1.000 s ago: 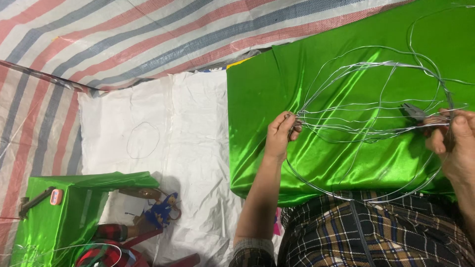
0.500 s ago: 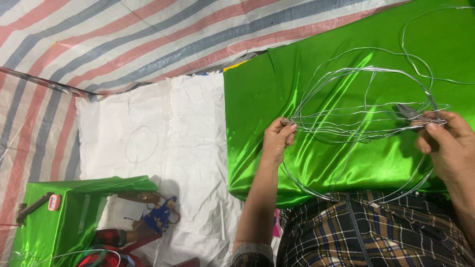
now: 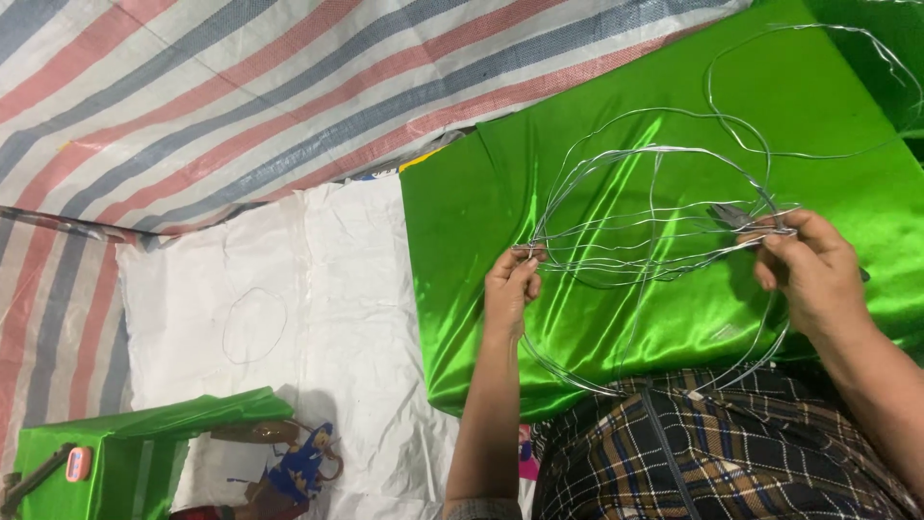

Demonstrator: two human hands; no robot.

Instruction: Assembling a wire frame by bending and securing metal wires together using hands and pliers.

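Wire frame (image 3: 654, 221) at right centre: left hand (image 3: 510, 289) should pinch its joint firmly while right hand (image 3: 813, 270), fingers pressed around pliers (image 3: 736, 217), twists slowly

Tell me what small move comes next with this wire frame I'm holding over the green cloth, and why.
Probably twist the pliers in the right hand a little to cinch that joint. The left hand already pinches the opposite side of the wire frame, so it looks steadied, and the loops bunch together at the pliers' tip above the green cloth.
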